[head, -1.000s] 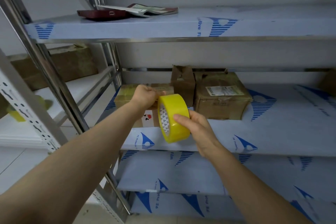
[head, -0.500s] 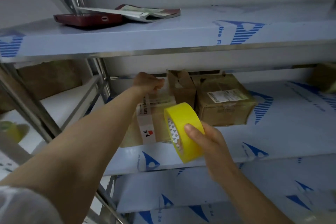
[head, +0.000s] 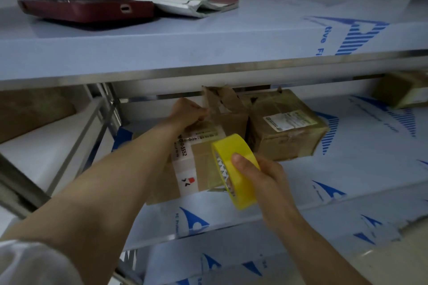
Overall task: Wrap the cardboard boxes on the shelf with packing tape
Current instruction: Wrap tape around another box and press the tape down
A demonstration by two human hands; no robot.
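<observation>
At the centre of the frame a cardboard box (head: 201, 169) with a white label sits on the middle shelf (head: 347, 180), near its front edge. The left hand (head: 188, 112) reaches over the box's top, its grip curled round the far upper edge. The right hand (head: 264, 176), lower and right of centre, has its grip closed on a yellow tape roll (head: 238, 183), thumb on the outer rim, the roll held against the box's front right corner; a translucent band of tape lies on the front face beside it. Behind stand a small box with torn flaps (head: 231, 115) and a labelled box (head: 287, 132), touching. On the upper shelf at upper left lie a dark red case (head: 88, 9) and some papers (head: 185, 2).
</observation>
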